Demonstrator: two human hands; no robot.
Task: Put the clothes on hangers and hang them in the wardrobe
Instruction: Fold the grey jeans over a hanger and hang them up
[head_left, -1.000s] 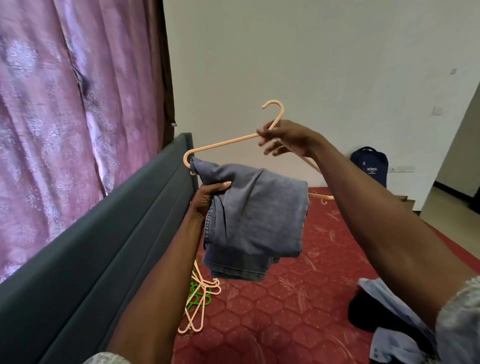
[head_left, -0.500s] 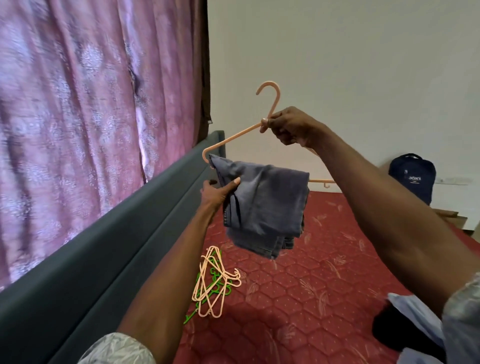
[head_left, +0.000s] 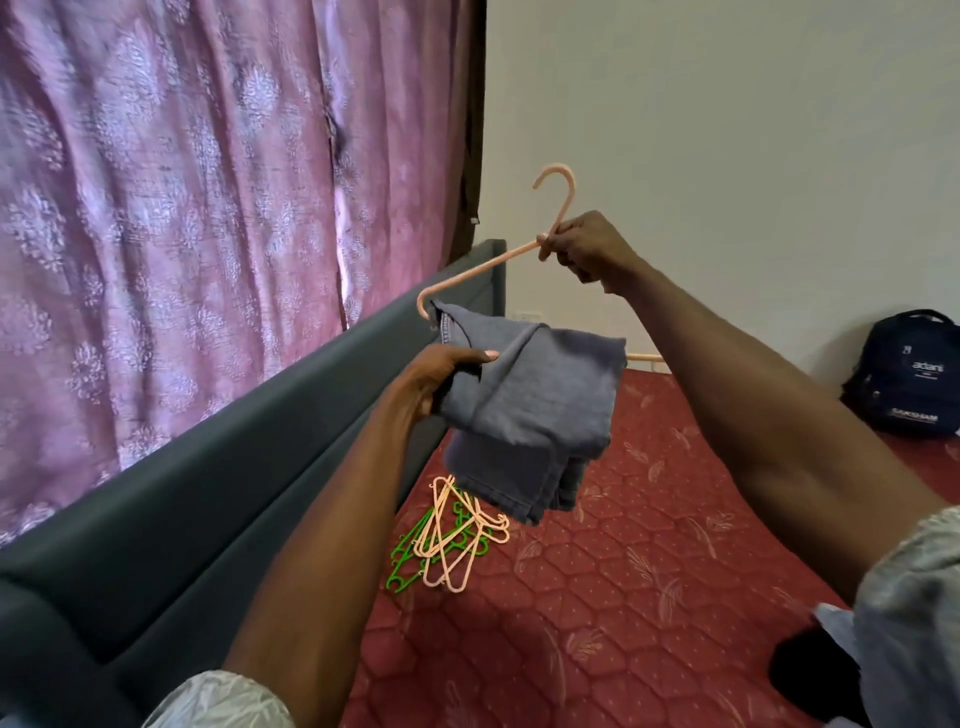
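Observation:
A peach plastic hanger (head_left: 483, 265) is held up in the air over the bed. My right hand (head_left: 589, 249) grips it at the base of its hook. Folded grey-blue jeans (head_left: 530, 410) hang over the hanger's lower bar. My left hand (head_left: 441, 379) grips the jeans' left edge, thumb on top of the cloth. The far end of the bar shows to the right of the jeans; the rest lies behind my right arm. No wardrobe is in view.
Spare peach and green hangers (head_left: 452, 535) lie in a heap on the red quilted mattress (head_left: 597, 597). A grey headboard (head_left: 218, 467) and pink curtain (head_left: 197, 197) stand left. A dark backpack (head_left: 904, 374) leans at the far right. Light-blue and black clothes (head_left: 831, 660) lie lower right.
My view has swung left, so the hanger and jeans sit further right in frame. My right hand has closed round the hanger's neck. The left hand keeps its hold on the jeans.

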